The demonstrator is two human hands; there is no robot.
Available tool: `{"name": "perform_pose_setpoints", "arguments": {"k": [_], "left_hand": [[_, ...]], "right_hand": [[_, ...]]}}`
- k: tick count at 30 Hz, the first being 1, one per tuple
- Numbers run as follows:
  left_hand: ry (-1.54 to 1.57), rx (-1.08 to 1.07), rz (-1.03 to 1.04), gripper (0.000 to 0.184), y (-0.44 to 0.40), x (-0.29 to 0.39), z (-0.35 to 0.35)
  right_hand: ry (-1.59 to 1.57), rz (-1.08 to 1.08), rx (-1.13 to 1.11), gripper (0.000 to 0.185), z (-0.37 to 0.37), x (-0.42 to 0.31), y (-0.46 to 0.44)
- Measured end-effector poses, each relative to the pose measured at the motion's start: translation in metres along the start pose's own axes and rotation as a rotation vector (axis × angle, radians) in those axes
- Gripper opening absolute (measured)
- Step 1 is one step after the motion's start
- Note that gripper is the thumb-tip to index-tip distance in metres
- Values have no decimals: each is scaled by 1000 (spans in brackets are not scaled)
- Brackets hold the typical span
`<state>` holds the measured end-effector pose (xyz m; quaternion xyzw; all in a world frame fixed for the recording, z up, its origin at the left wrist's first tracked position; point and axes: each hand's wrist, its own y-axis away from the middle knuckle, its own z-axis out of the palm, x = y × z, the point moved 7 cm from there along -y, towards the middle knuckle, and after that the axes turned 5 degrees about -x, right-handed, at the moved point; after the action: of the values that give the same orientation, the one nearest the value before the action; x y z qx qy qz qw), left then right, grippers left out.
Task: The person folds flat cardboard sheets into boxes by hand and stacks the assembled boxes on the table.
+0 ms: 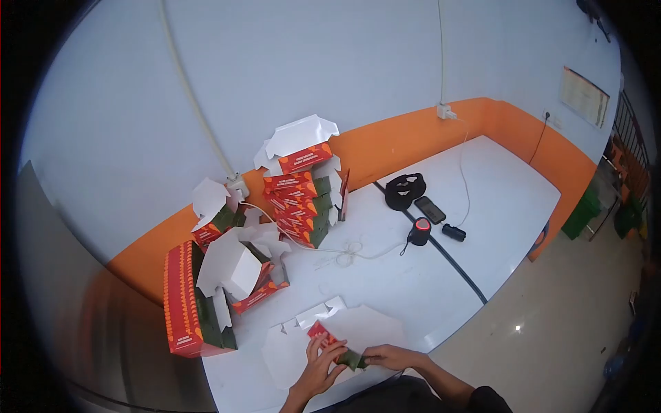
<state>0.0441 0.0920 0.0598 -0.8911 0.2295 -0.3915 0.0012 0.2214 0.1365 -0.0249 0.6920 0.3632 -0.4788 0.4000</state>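
A partly folded box (365, 327), white inside with red and green printed sides, lies at the table's near edge. My left hand (320, 365) has its fingers spread over the red and green side panel. At the panel's right end, my right hand (389, 358) pinches the green part with its fingers together. The box's white flaps spread out flat on both sides of my hands.
Red and green boxes (296, 199) stand stacked against the wall, with more boxes (237, 268) at the left. On the table (502, 179) are a black cap (405, 191), a phone (430, 210), a black speaker (419, 233), a small black device (454, 233) and a white cable.
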Motion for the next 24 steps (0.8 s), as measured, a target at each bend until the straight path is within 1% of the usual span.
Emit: {"name": "perform_pose_setpoints", "arguments": {"k": [1,3,6,9,12,13,15,16,18,19,20,21,22,23,24], "left_hand": [[-43,-15,29,38,-3,1,-1],[-128,-52,94,36,-8,-1,-2],[-40,-194,133,33,-5,-12,2],[-111,-32,163,30,8,-3,-11],[-136,184,-86,26,30,-14,-14],[35,330,-127,24,40,-21,-16],[377,623,-204,22,58,-40,-18],[374,651,-178,21,63,-39,-19],[366,715,-128,21,75,-38,-25],[239,573,-71,22,76,-31,-24],[111,429,-18,24,81,-26,-25],[-14,285,30,26,88,-23,-22],[-86,207,94,45,96,-38,-7],[-159,130,154,65,104,-65,18],[-235,50,211,85,112,-77,36]], "right_hand": [[-22,36,-12,26,2,-3,2],[-29,53,35,27,6,-14,2],[-120,66,125,29,16,-8,4],[-156,83,208,31,28,-7,2],[-163,175,284,34,42,-32,4],[-168,214,306,35,47,-40,2],[-186,225,282,34,61,-44,-9],[-195,230,269,33,69,-45,-13],[-100,214,258,34,80,-51,-20],[-48,205,248,35,82,-57,-24],[-67,244,241,35,84,-61,-24],[-86,285,233,35,83,-87,-21],[-103,326,224,35,84,-100,-20],[-28,314,205,35,86,-102,-22],[46,298,185,36,87,-102,-24]]}}
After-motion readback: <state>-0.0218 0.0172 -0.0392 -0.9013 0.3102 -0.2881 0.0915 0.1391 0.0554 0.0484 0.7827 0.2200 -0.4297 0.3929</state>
